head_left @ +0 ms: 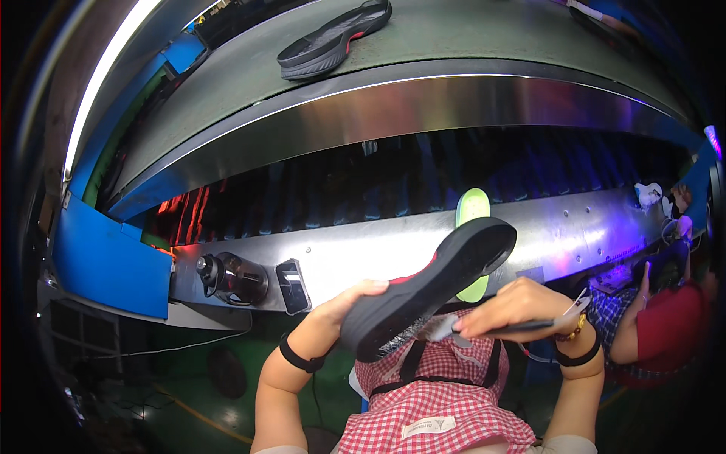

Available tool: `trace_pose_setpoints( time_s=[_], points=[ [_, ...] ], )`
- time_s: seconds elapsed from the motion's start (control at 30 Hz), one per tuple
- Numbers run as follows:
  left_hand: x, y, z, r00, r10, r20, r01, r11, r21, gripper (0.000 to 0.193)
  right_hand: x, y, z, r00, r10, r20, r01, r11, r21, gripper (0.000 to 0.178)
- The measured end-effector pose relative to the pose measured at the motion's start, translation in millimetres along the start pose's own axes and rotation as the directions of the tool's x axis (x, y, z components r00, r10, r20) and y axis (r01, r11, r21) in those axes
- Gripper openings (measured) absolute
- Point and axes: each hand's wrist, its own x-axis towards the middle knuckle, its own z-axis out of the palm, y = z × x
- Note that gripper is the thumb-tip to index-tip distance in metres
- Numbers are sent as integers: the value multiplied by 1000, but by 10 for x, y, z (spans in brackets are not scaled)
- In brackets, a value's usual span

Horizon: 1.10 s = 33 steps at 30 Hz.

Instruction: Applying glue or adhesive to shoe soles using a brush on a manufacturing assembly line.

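View: Looked down from the head onto a metal shelf [541, 227], with a grey-green conveyor belt [484, 38] beyond its rear edge.
Left hand [330, 309]: Clasped the lower-left end of a black shoe sole [423, 291], with the thumb laid along the sidewall and the fingers mostly hidden.
Held sole: Was kept off the shelf, tilted, slanting from before the checked apron [423, 408] up to the right, across the shelf's front edge. Showed a red patch on the upper side and fine pale streaks near the held end.
Right hand [514, 306]: Grasped a black-handled brush [522, 328] with curled fingers, and pointed its pale head leftward.
Brush head: Met or nearly met the lower sidewall of the sole; too blurred to tell which.
Lime-green insole [474, 203]: Lay on the shelf, right of its middle, reaching from rear edge toward front edge, partly hidden behind the sole.
Dark bottle [238, 280]: Rested near the shelf's left end.
Phone [292, 286]: Lay just right of the bottle, at the front edge.
Second sole [333, 41]: Lay on the belt near its front edge, left of the middle.
Wristbands [306, 365]: Circled both forearms in black.
Co-worker [673, 325]: Appeared in part near the shelf's right end, in a red top.
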Motion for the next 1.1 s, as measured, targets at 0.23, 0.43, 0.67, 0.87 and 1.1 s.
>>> trace_pose_setpoints(
  time_s=[0.23,0.43,0.67,0.87,1.1],
  points=[
    [-163,-157,-275,980,80,-181,-109,982,-157,44,-78,0,-18,998,63,-14,-63,998,5,24],
    [-120,-274,-513,946,245,-213,-268,960,-86,44,-9,132,22,969,14,-246,-7,1000,30,23],
    [476,-186,-982,938,329,105,-253,861,-441,55,-84,-146,115,941,28,-336,-24,1000,16,26],
    [1262,-692,-728,766,594,245,-300,668,-681,85,275,455,536,741,446,-502,-294,888,355,21],
    [1219,-846,-521,898,440,26,-360,766,-533,106,280,656,655,702,398,-590,-254,914,315,19]
  ],
)
